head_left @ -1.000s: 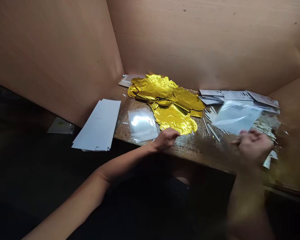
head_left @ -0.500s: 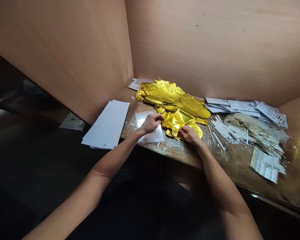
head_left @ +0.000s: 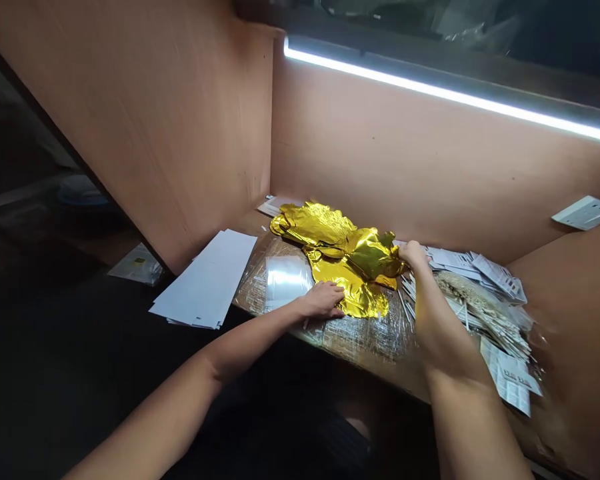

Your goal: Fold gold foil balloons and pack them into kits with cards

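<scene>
A heap of flat gold foil balloons [head_left: 337, 257] lies on the film-covered wooden table [head_left: 365, 337]. My right hand [head_left: 414, 257] is closed on the right edge of the top gold balloon and lifts it, so it folds up. My left hand [head_left: 323, 300] rests palm down with fingers stretched out at the near edge of the gold heap, beside a stack of clear plastic bags [head_left: 286, 280].
White card sheets [head_left: 206, 280] overhang the table's left end. White sticks [head_left: 473, 313] and printed leaflets [head_left: 513, 380] fill the right side. Wooden partition walls [head_left: 180, 140] close the left and back, with a light strip [head_left: 450, 97] above.
The clear bag my right hand held a second ago is gone from it. That hand moved to the gold heap and now lifts its right edge. My left hand shifted off the clear bags. View tilted up.
</scene>
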### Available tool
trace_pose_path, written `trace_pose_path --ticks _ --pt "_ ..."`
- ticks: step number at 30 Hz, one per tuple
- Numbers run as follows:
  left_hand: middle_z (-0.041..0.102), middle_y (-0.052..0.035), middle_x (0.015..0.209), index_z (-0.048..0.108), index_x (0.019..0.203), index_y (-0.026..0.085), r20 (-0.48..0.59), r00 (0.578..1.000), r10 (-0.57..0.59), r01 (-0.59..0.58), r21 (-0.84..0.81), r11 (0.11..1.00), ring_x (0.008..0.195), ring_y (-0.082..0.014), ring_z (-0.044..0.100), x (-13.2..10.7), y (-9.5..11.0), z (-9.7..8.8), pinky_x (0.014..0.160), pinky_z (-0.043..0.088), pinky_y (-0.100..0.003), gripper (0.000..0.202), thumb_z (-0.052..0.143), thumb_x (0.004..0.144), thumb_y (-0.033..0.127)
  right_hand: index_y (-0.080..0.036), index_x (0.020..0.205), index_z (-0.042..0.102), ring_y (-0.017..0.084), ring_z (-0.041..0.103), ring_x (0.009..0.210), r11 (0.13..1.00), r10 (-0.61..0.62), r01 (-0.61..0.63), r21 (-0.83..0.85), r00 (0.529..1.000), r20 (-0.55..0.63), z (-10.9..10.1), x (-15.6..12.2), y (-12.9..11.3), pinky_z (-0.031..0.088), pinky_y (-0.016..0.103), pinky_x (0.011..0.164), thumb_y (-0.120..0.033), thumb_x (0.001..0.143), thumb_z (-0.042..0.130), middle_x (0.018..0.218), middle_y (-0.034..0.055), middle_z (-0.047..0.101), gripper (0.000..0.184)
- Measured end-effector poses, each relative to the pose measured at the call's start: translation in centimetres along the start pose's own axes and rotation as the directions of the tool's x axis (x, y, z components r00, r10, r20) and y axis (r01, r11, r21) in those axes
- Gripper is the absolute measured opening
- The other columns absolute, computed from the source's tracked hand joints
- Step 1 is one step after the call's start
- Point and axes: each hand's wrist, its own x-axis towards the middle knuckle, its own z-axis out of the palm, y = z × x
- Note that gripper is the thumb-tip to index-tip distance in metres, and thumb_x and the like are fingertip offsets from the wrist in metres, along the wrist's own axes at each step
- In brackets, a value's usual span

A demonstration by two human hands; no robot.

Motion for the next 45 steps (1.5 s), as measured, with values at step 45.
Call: trace_pose_path --ticks 45 --pt "0.076 -0.0075 0.109 0.072 0.113 0.02 -0.262 0.937 0.23 -0.201 0.135 0.97 0.126 -0.0257 0.069 -11.9 7.2 4.9 0.108 0.057 -0.039 0.021 0.052 0.106 0.018 -0.022 0.111 0.073 0.026 0.071 0.106 0.692 -0.709 0.694 -0.199 0.706 -0.002 8.5 -34.4 3.0 0.048 0.038 0.086 -0.014 0.108 0.052 0.106 0.0106 0.079 0.022"
